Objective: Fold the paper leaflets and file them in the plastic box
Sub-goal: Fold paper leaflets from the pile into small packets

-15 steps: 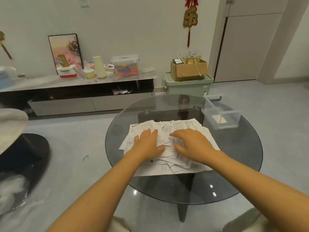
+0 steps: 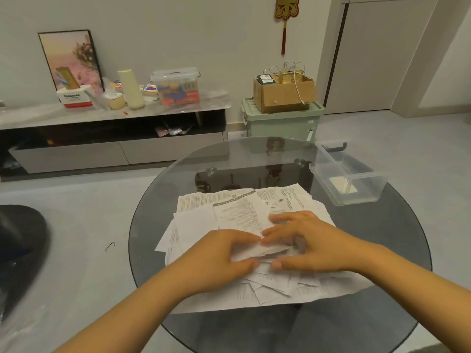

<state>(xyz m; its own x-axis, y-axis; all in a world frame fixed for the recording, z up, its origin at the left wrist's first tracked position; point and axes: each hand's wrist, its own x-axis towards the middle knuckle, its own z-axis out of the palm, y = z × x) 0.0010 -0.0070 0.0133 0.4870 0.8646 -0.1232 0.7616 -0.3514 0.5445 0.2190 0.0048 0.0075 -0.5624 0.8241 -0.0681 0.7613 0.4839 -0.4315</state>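
A loose heap of printed paper leaflets lies spread over the middle of the round glass surface, reaching toward its near edge. Both hands meet over the heap's centre. The left hand has its fingers and thumb curled in a grip on one leaflet, which is bent up off the pile between the two hands. The right hand pinches the same leaflet from the other side, thumb below and fingers above, with its index finger stretched out flat on the sheets behind. The clear plastic box stands open near the far right edge of the surface, well apart from the heap, with a pale folded paper on its floor.
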